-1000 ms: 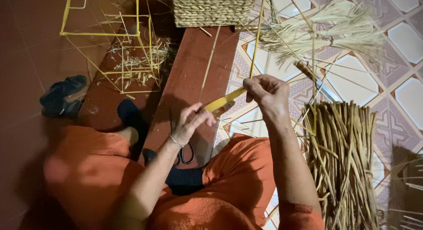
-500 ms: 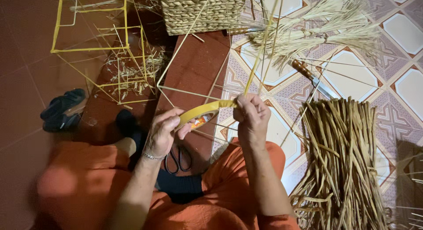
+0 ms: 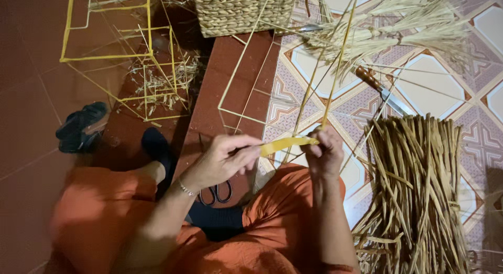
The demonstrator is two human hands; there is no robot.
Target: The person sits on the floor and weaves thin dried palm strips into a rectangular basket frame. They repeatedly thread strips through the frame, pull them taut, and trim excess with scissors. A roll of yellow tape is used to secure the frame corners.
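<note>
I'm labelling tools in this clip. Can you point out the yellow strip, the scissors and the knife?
yellow strip (image 3: 285, 144), head view, middle of the strip between the hands
scissors (image 3: 215, 192), head view, finger loops
knife (image 3: 367, 77), head view, brown handle

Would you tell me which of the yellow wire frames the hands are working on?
The frame rising from the hands toward the woven basket; right hand grips its rods, while the other frames lie untouched on the red floor, left.

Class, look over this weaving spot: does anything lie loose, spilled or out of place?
Yes. Straw scraps lie scattered on the red floor inside the yellow frames, unlike the tidy reed bundle. A knife lies bare on the tiles, partly under loose stalks.
</note>
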